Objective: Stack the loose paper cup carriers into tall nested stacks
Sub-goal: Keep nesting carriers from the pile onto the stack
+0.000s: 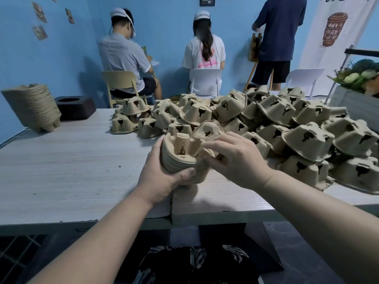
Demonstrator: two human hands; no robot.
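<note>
- Head view shows the left hand [164, 175] wrapped round a short nested stack [182, 158] of carriers, thumb across the near side, fingers behind, holding it tilted just above the tabletop [71, 160].
- Right hand [231, 158] is at the stack's right edge, fingers bent and pinching the rim of the top carrier, seemingly seating it.
- These look like moulded pulp: light, fairly stiff, rough enough not to slip, though thin rims and cup walls would likely crush or tear under a hard squeeze. I'd take each one by the outer rim or the raised centre, and hold the stack round its ribbed sides as the left hand does.
- Just beyond and to the right, a big heap [266, 124] of loose carriers lies mostly upside down, covering much of the tabletop's far and right side, so most of the work looks undone.
- At the far left stands a tall stack [34, 105], leaning a little, beside a dark block [75, 107].
- Behind, three people face the blue wall.
</note>
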